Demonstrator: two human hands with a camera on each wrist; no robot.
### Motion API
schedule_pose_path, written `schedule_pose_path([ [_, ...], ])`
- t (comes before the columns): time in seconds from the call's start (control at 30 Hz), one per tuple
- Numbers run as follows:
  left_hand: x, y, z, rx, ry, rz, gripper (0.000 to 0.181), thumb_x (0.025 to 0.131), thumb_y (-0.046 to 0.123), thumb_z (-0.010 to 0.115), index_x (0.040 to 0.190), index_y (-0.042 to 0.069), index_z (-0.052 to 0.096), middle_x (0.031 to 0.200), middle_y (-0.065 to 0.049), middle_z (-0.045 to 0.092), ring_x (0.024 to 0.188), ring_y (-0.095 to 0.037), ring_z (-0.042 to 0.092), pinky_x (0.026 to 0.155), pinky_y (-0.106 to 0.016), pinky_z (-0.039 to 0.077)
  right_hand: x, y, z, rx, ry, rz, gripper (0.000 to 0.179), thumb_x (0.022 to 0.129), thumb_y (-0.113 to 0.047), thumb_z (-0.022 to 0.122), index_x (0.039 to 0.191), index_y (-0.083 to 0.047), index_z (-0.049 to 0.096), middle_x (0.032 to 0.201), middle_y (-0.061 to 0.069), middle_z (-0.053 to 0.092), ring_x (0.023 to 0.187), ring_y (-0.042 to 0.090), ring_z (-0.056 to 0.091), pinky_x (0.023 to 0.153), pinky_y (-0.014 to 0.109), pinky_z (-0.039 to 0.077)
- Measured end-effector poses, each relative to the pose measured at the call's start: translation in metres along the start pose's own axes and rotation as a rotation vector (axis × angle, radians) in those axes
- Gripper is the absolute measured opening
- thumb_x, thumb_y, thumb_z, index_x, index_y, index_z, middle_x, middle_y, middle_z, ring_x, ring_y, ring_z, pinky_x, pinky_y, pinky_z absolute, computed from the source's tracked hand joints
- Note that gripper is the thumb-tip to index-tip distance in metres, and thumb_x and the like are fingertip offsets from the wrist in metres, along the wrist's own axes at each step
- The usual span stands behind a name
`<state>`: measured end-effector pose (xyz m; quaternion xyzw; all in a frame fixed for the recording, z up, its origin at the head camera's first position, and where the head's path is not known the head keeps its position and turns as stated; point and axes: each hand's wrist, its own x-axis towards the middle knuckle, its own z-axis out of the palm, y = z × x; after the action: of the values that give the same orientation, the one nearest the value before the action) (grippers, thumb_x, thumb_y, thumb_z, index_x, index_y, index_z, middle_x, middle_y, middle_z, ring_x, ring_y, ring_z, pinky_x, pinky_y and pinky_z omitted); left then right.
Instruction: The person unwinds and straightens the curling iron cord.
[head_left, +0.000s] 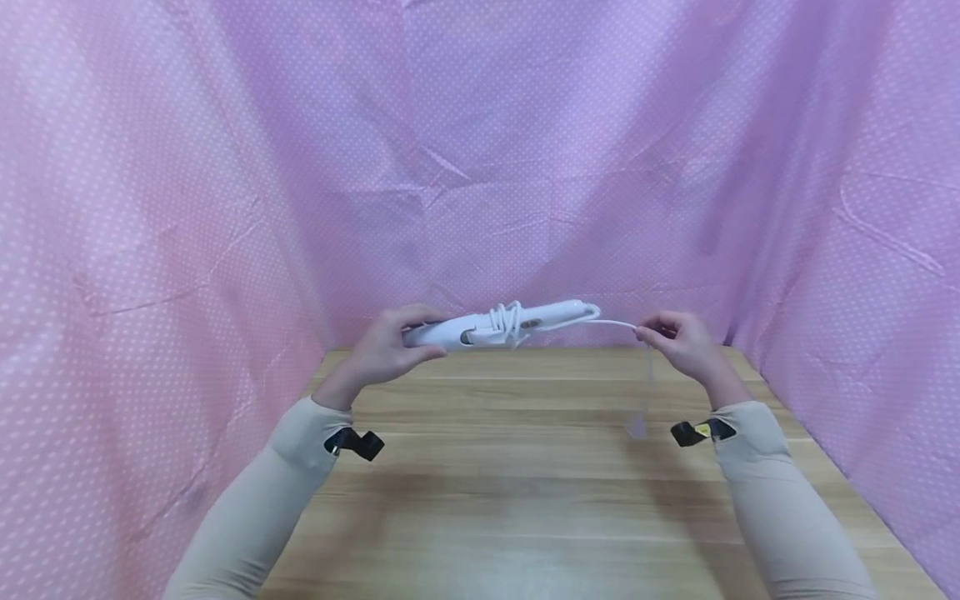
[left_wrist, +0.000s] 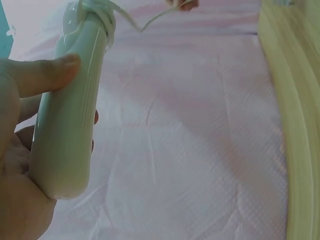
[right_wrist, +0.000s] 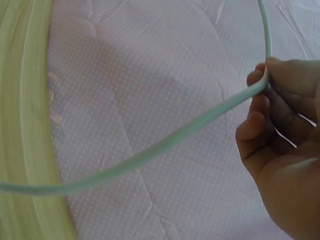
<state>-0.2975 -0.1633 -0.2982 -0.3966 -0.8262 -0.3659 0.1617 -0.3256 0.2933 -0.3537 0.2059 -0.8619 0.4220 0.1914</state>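
A long white hair straightener (head_left: 442, 334) is held up over the table, its white cord (head_left: 509, 323) wound several times around the middle. My left hand (head_left: 388, 343) grips its rounded end, thumb on one side and fingers behind; the left wrist view shows the smooth handle (left_wrist: 70, 125) lying along the palm. On the other side, my right hand (head_left: 681, 343) pinches a stretch of the cord between thumb and fingertips. From the straightener's far end the cord runs to that pinch, bends sharply there, and hangs down to a pale, blurred plug (head_left: 637, 427).
The wooden table (head_left: 495, 517) lies beneath both hands. Pink dotted cloth (head_left: 525, 167) rises behind it and along both sides. Dark wrist mounts (head_left: 363, 444) sit at the beige sleeves (head_left: 780, 500).
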Motion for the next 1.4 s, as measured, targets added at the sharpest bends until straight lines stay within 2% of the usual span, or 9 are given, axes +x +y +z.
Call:
schedule_pose_path([
  [0.17, -0.007, -0.009, -0.013, 0.062, 0.079, -0.054, 0.040, 0.077, 0.005, 0.081, 0.114, 0.006, 0.070, 0.111, -0.009, 0.070, 0.095, -0.021, 0.063, 0.083, -0.044, 0.052, -0.016, 0.011, -0.013, -0.005, -0.019, -0.024, 0.009, 0.089, -0.001, 0.067, 0.094, 0.006, 0.070, 0.080, -0.007, 0.069, 0.071, -0.005, 0.058, 0.063, 0.012, 0.047],
  [0.37, -0.021, -0.026, -0.025, 0.123, 0.127, -0.100, 0.038, 0.074, 0.003, 0.082, 0.111, 0.003, 0.071, 0.106, -0.012, 0.071, 0.088, -0.022, 0.063, 0.076, -0.038, 0.051, -0.026, 0.013, -0.031, 0.159, 0.046, -0.080, 0.007, 0.089, 0.009, 0.061, 0.094, 0.013, 0.064, 0.079, -0.016, 0.069, 0.072, -0.005, 0.061, 0.066, 0.011, 0.049],
  [0.53, -0.031, -0.034, -0.030, 0.150, 0.061, -0.119, 0.039, 0.075, 0.004, 0.082, 0.112, 0.003, 0.071, 0.105, -0.011, 0.071, 0.089, -0.022, 0.064, 0.077, -0.039, 0.051, -0.026, 0.015, -0.041, 0.375, 0.135, -0.114, 0.010, 0.090, 0.012, 0.057, 0.093, 0.009, 0.066, 0.081, -0.010, 0.071, 0.075, -0.001, 0.063, 0.070, 0.010, 0.049],
  [0.67, -0.035, -0.033, -0.030, 0.217, -0.023, -0.073, 0.038, 0.075, 0.008, 0.083, 0.111, 0.006, 0.071, 0.106, -0.007, 0.071, 0.091, -0.020, 0.065, 0.079, -0.040, 0.053, -0.024, 0.016, -0.045, 0.585, 0.187, -0.146, 0.013, 0.091, 0.012, 0.055, 0.090, 0.005, 0.066, 0.080, -0.002, 0.069, 0.074, 0.005, 0.063, 0.069, 0.013, 0.049],
  [0.77, -0.038, -0.034, -0.029, 0.242, -0.078, -0.030, 0.036, 0.075, 0.009, 0.083, 0.109, 0.007, 0.071, 0.104, -0.004, 0.071, 0.091, -0.018, 0.065, 0.079, -0.039, 0.052, -0.023, 0.017, -0.047, 0.654, 0.224, -0.167, 0.014, 0.092, 0.012, 0.054, 0.089, 0.004, 0.065, 0.079, 0.001, 0.068, 0.074, 0.008, 0.062, 0.068, 0.014, 0.049],
  [0.97, -0.045, -0.036, -0.028, 0.147, -0.102, 0.036, 0.041, 0.073, 0.007, 0.084, 0.111, 0.009, 0.071, 0.105, -0.002, 0.071, 0.093, -0.016, 0.063, 0.081, -0.030, 0.051, -0.024, 0.022, -0.052, 0.528, 0.304, -0.069, 0.009, 0.093, 0.006, 0.058, 0.090, 0.001, 0.066, 0.078, -0.003, 0.069, 0.072, 0.005, 0.061, 0.065, 0.012, 0.048],
  [1.13, -0.047, -0.038, -0.032, 0.083, -0.035, 0.071, 0.045, 0.070, 0.002, 0.085, 0.113, 0.006, 0.070, 0.109, -0.009, 0.071, 0.098, -0.021, 0.064, 0.086, -0.025, 0.049, -0.028, 0.034, -0.056, 0.410, 0.306, 0.016, 0.009, 0.093, 0.003, 0.058, 0.090, 0.000, 0.066, 0.076, -0.007, 0.067, 0.070, 0.004, 0.059, 0.062, 0.011, 0.046],
  [1.27, -0.047, -0.038, -0.035, 0.061, 0.040, 0.054, 0.045, 0.069, -0.005, 0.083, 0.111, 0.001, 0.069, 0.110, -0.015, 0.070, 0.098, -0.019, 0.064, 0.084, -0.021, 0.049, -0.032, 0.041, -0.056, 0.295, 0.294, 0.040, 0.007, 0.093, 0.002, 0.059, 0.090, 0.005, 0.064, 0.073, -0.009, 0.065, 0.067, 0.003, 0.057, 0.060, 0.012, 0.044],
  [1.4, -0.049, -0.043, -0.039, 0.066, 0.115, 0.004, 0.044, 0.070, -0.005, 0.082, 0.112, 0.001, 0.069, 0.109, -0.014, 0.071, 0.092, -0.017, 0.063, 0.078, -0.021, 0.049, -0.040, 0.047, -0.060, 0.344, 0.280, 0.033, 0.007, 0.093, 0.005, 0.057, 0.090, 0.006, 0.064, 0.073, -0.009, 0.066, 0.068, 0.003, 0.058, 0.061, 0.011, 0.045],
])
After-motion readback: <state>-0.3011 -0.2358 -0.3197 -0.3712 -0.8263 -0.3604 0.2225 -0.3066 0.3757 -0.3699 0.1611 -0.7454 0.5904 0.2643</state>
